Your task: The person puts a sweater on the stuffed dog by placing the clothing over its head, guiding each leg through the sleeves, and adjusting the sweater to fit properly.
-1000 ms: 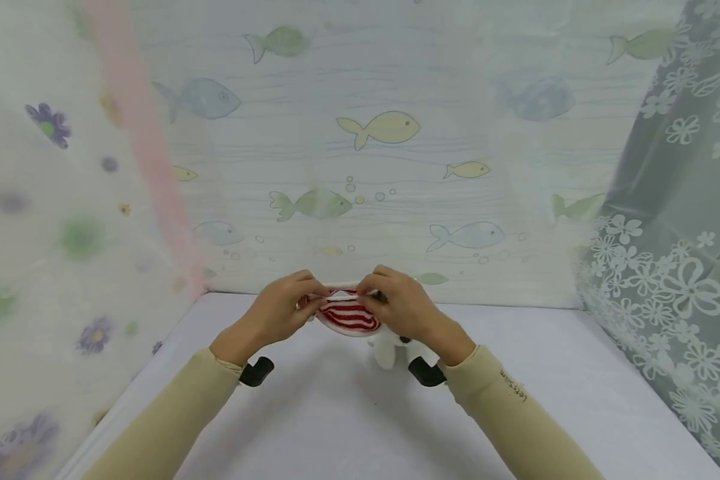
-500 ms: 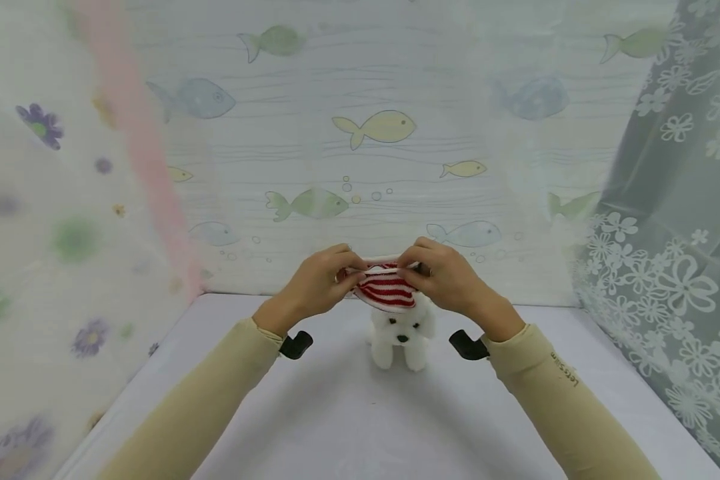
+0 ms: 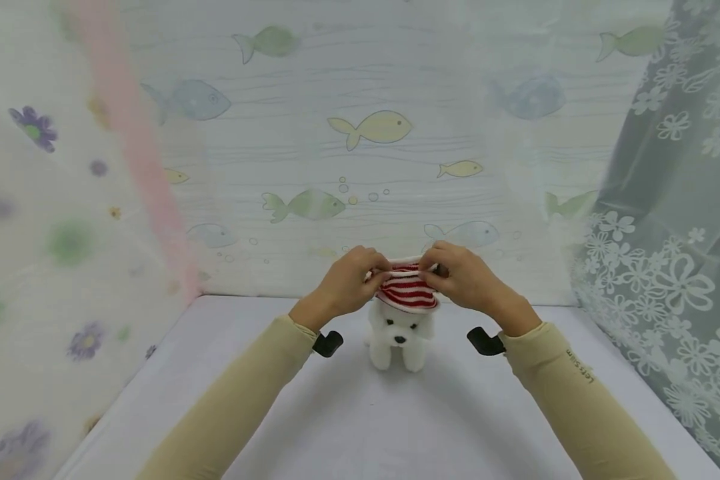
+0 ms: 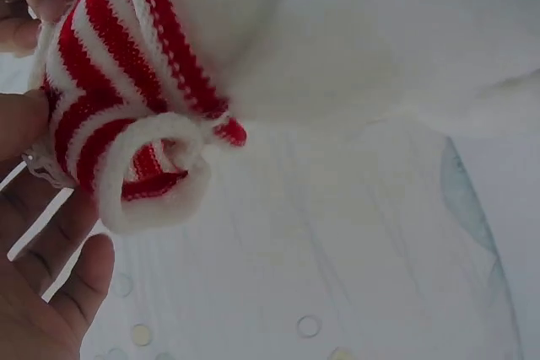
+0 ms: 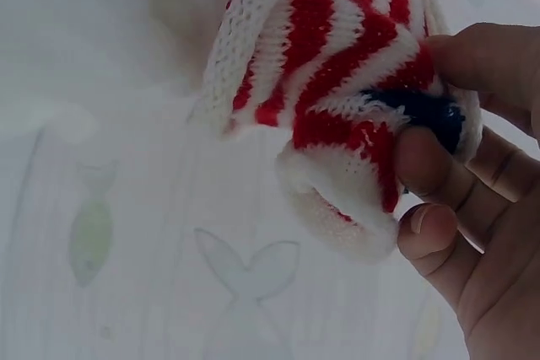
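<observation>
A small red-and-white striped knit sweater point(image 3: 408, 293) is stretched between both hands over a white plush dog point(image 3: 399, 333) that faces me. My left hand point(image 3: 351, 279) pinches one side of its white neckband between thumb and fingers; my right hand point(image 3: 469, 280) pinches the opposite side. The lower hem covers the top of the dog's head, while the eyes, nose and front legs show below. In the left wrist view a short sleeve with a white cuff point(image 4: 108, 183) hangs beside that hand. The right wrist view shows the other sleeve cuff point(image 5: 304, 208) and a dark blue patch point(image 5: 422, 115).
A white-covered table point(image 3: 360, 427) lies under the dog. Behind it hangs a curtain with fish prints point(image 3: 366, 200); a flowered sheet point(image 3: 66, 280) stands at left and a grey flowered one point(image 3: 696, 220) at right. Black mounts point(image 3: 329, 343) sit at both wrists.
Both hands have carried the sweater up and to the right, from beside the dog to over its head. The dog's face, mostly hidden earlier, now shows beneath the hem.
</observation>
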A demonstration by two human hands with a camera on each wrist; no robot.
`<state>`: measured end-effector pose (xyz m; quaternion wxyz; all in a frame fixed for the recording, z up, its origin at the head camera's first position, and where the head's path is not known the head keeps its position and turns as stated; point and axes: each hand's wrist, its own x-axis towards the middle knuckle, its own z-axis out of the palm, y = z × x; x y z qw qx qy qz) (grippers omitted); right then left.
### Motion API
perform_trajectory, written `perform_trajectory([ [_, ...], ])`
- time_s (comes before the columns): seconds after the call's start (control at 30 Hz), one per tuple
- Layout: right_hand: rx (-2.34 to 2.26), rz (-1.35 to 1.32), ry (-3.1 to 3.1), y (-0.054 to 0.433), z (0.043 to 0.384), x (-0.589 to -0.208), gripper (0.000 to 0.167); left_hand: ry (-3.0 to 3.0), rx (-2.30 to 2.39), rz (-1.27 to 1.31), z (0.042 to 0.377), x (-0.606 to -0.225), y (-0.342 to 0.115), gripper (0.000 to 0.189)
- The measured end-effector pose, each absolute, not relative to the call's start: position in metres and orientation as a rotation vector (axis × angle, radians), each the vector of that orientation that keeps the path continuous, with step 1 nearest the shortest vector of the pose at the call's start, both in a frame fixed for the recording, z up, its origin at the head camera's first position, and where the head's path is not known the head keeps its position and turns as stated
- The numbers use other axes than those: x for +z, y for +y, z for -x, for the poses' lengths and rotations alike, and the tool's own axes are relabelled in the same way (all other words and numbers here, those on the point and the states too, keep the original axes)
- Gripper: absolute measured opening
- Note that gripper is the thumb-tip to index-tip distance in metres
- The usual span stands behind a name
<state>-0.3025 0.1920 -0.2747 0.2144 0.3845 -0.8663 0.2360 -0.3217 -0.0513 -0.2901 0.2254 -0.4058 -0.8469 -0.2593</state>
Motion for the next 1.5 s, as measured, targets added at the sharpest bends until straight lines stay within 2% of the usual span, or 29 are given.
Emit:
perform_trajectory([
  [0.27, 0.725, -1.016, -2.544, 0.192, 0.31, -0.313, 0.005, -2.281, -0.679, 1.147, 0.33, -0.319, -0.045, 0.006],
  [0.6, 0.858, -0.896, -2.555, 0.19, 0.311, -0.336, 0.011, -2.411, -0.823, 1.09, 0.326, -0.341, -0.049, 0.013],
  [0.7, 0.872, -0.882, -2.574, 0.192, 0.31, -0.344, 0.014, -2.532, -0.809, 1.085, 0.324, -0.346, -0.052, 0.029],
  [0.83, 0.91, -0.892, -2.613, 0.195, 0.306, -0.352, 0.022, -2.637, -0.752, 1.108, 0.321, -0.356, -0.056, 0.067],
  [0.9, 0.947, -0.905, -2.633, 0.197, 0.304, -0.356, 0.031, -2.649, -0.744, 1.113, 0.32, -0.361, -0.059, 0.081],
  [0.97, 0.976, -0.921, -2.652, 0.198, 0.303, -0.361, 0.049, -2.637, -0.738, 1.115, 0.319, -0.365, -0.061, 0.087],
  [1.1, 1.02, -0.925, -2.685, 0.196, 0.297, -0.374, 0.086, -2.6, -0.75, 1.111, 0.316, -0.375, -0.063, 0.088],
  [1.2, 1.009, -0.98, -2.641, 0.191, 0.295, -0.383, 0.099, -2.565, -0.791, 1.105, 0.314, -0.382, -0.063, 0.087],
  [1.33, 0.945, -1.074, -2.519, 0.186, 0.297, -0.389, 0.097, -2.527, -0.855, 1.076, 0.312, -0.389, -0.064, 0.082],
  [1.5, 0.948, -1.066, -2.438, 0.181, 0.299, -0.39, 0.092, -2.445, -0.895, 1.083, 0.311, -0.39, -0.066, 0.071],
])
